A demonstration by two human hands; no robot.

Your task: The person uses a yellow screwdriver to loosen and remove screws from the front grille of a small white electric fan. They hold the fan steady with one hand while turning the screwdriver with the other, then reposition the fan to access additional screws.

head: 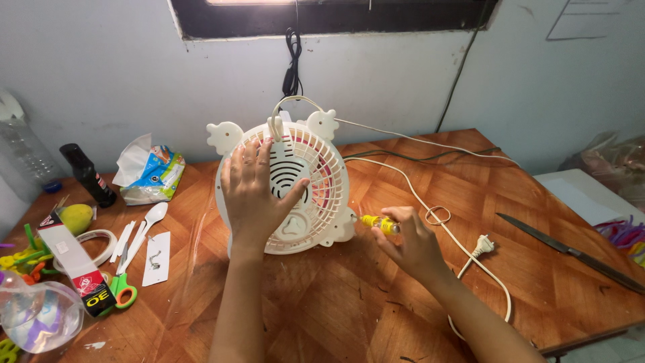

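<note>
Right hand [411,243] holds yellow screwdriver [379,223] beside white fan [306,195], left hand [254,191] steadying it

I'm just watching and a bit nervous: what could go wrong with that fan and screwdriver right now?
The fan stands upright, steadied only by the left hand spread on its grille, so it might tip. The right hand presses a yellow screwdriver sideways at the fan's lower edge; a slip could jab the fingers on the grille. A long knife lies bare on the table near the right arm, and the loose cord could snag.
</note>
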